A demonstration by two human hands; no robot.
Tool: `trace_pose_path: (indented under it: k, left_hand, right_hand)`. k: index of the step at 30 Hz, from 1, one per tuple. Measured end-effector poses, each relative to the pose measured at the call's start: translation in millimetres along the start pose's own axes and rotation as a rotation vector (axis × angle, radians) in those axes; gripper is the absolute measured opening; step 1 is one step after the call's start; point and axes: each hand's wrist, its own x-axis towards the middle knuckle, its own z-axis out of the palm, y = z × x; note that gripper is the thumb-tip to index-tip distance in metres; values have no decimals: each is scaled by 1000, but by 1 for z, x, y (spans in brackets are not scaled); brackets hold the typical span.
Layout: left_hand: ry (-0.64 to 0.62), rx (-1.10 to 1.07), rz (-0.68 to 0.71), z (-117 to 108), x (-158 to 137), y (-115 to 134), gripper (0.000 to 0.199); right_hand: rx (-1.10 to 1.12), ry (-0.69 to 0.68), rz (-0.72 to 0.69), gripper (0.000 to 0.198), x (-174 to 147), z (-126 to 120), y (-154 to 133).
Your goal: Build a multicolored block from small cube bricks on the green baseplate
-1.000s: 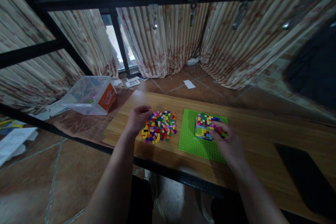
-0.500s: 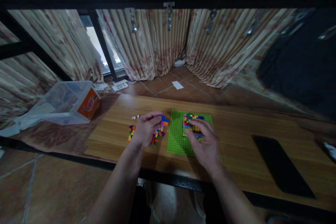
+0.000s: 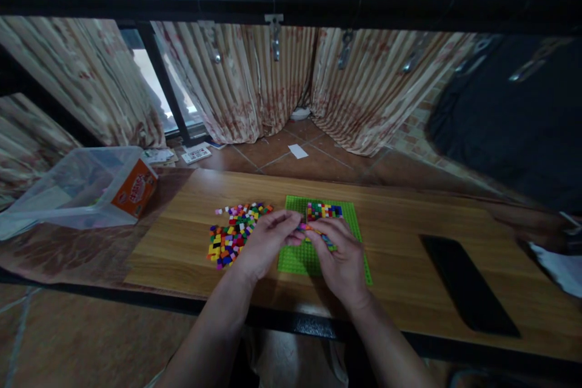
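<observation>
My left hand (image 3: 268, 242) and my right hand (image 3: 342, 257) meet over the left part of a green studded baseplate (image 3: 297, 262). Between their fingertips are small toy bricks (image 3: 304, 227), pink and orange where they show; the fingers hide the rest. Both hands are closed in a pinch. Just behind my right hand, a multicoloured layer of bricks (image 3: 322, 211) stands on the plate, its near part covered by that hand. Left of my left hand lies a loose pile of small coloured bricks (image 3: 234, 235) on the wooden tabletop.
A clear plastic bin (image 3: 86, 188) with an orange label stands at the far left. On the right of the wooden table (image 3: 395, 254) lies a flat black object (image 3: 468, 285). A black metal bar (image 3: 309, 7) with hanging clips crosses in front of the curtains.
My left hand has moved right, off the loose pile, to meet my right hand. My right hand has moved left and closed on the bricks. The view has shifted slightly.
</observation>
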Motion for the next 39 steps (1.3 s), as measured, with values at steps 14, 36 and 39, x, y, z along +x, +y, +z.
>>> trace_pose_path:
  k: [14, 36, 39]
  left_hand:
    - [-136, 426, 291, 4, 1, -12, 20]
    - [2, 402, 103, -8, 9, -10, 18]
    - [20, 383, 66, -6, 10, -13, 17]
  right_hand:
    - [268, -56, 285, 16, 3, -7, 0]
    - [18, 144, 210, 15, 12, -40, 29]
    - [-4, 148, 216, 13, 12, -39, 36]
